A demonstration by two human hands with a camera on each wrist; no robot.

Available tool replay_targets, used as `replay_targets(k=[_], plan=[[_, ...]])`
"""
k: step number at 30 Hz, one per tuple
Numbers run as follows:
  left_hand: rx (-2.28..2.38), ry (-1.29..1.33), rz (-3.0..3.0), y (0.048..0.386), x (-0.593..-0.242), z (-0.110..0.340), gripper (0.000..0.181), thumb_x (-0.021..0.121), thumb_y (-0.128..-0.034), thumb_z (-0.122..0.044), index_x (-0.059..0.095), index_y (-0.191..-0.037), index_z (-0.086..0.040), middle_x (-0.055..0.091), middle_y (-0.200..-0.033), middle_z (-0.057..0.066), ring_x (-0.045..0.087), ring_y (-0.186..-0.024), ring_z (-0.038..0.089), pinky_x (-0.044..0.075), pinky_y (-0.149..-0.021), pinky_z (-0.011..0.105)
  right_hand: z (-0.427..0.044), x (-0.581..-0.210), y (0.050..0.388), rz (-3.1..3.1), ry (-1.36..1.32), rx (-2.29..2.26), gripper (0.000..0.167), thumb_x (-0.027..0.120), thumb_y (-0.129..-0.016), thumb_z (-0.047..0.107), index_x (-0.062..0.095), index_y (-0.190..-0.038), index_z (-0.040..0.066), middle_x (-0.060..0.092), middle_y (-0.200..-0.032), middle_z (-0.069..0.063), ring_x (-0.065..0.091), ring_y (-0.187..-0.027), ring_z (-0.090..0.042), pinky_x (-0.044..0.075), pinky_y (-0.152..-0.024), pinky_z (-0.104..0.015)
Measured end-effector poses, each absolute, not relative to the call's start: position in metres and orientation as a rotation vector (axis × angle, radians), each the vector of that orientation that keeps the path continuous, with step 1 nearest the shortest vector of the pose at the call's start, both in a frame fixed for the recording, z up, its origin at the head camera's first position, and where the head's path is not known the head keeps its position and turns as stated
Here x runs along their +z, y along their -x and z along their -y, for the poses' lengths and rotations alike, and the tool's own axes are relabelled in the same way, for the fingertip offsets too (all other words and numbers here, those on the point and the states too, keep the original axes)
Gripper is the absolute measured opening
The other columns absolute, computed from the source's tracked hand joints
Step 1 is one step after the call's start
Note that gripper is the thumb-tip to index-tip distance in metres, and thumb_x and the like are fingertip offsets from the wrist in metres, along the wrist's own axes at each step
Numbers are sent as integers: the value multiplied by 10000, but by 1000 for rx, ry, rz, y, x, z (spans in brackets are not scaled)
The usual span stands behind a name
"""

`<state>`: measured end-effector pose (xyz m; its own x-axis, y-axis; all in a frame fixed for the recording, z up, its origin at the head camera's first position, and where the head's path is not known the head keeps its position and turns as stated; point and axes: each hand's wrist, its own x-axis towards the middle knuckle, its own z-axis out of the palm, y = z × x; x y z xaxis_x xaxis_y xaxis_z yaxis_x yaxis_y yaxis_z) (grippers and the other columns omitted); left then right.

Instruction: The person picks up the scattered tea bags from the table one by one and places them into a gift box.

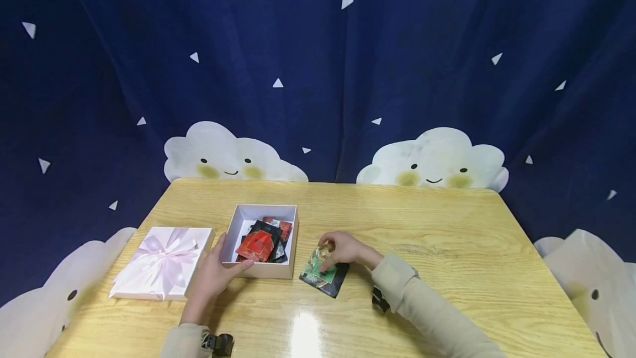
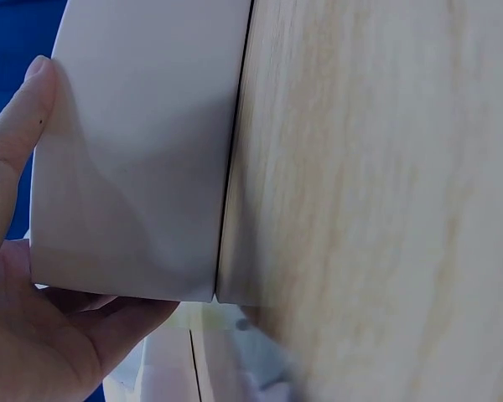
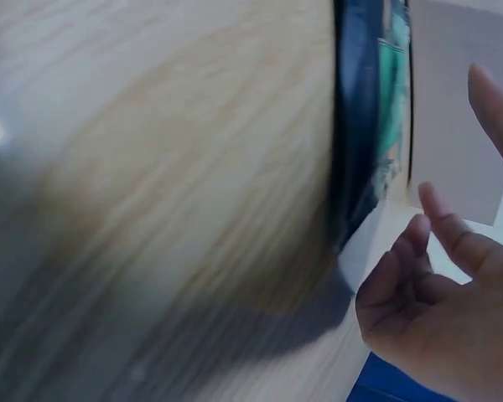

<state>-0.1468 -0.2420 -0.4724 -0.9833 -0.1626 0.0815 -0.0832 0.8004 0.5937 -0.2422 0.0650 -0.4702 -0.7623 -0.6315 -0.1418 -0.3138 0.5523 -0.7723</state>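
Note:
My left hand (image 1: 215,274) grips the near-left corner of an open white box (image 1: 270,271), thumb at the front rim and fingers along the left side. Inside the box lie several flat packets, a red one (image 1: 257,243) on top among black ones. Right of the box, a green and black packet (image 1: 328,280) lies on the wooden table. Over it reaches my right hand (image 1: 344,247), with thumb and index finger spread apart. In the right wrist view, the same packet (image 3: 391,100) appears edge-on beside the parted fingers; contact is unclear.
A pale pink lid (image 1: 199,235) with a large ribbon bow (image 1: 166,256) lies left of the box, close to my left hand. The table (image 1: 422,220) extends to the right. A dark blue curtain (image 1: 318,98) with cloud shapes hangs behind its far edge.

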Motion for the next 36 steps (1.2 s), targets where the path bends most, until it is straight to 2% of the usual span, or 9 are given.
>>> replay_targets(k=[5,8,14,21,26,29,33,36], plan=[[-924,-179,2843,147,-473,243,1082,686,-658,-624,255,-1414,20,178,-1449,286,288,-1240,491,315,-963,583,-70,-474,236,-2491,768,-873,611,859,-596,217,568,-1080,-14,482,-924,-93,403,-843,-208,383,-719,-332],[-918,-168,2835,147,-473,243,1083,688,-656,-625,262,-1410,25,158,-1457,279,281,-1243,493,312,-965,583,-71,-476,233,-2565,754,-766,649,870,-573,260,557,-1076,-5,459,-915,-76,386,-871,-227,379,-741,-363],[-913,-159,2829,147,-473,243,1080,687,-656,-626,269,-1407,29,151,-1461,274,279,-1241,498,310,-965,587,-73,-478,228,-2696,755,-646,571,886,-518,307,540,-911,76,405,-837,-24,367,-818,-224,323,-640,-341],[-909,-162,2837,148,-472,242,1084,680,-658,-633,262,-1410,26,152,-1461,273,271,-1246,496,302,-968,590,-73,-480,226,-2743,741,-684,486,886,-499,263,496,-740,100,366,-778,0,327,-774,-200,286,-626,-298],[-919,-173,2847,148,-472,242,1098,669,-651,-653,254,-1416,17,129,-1472,259,249,-1260,491,289,-974,593,-77,-479,230,-2662,650,-890,443,861,-551,105,509,-817,64,444,-793,-25,373,-737,-187,338,-624,-278],[-926,-178,2850,148,-471,242,1100,669,-651,-652,250,-1418,16,134,-1470,262,250,-1262,485,289,-978,589,-80,-476,234,-2567,574,-1075,408,809,-588,-13,544,-895,27,503,-795,-55,417,-681,-177,385,-561,-275],[-929,-181,2849,148,-472,242,1092,677,-658,-636,247,-1417,19,180,-1450,280,274,-1250,485,302,-972,585,-88,-474,240,-2392,469,-1280,381,727,-641,-94,596,-991,-21,590,-793,-93,518,-637,-157,467,-507,-290],[-924,-170,2841,148,-473,242,1081,685,-661,-623,257,-1411,26,194,-1443,287,283,-1246,486,307,-970,582,-95,-474,245,-2255,369,-1373,381,661,-690,-118,598,-1061,-56,632,-789,-108,590,-597,-144,527,-514,-317]])
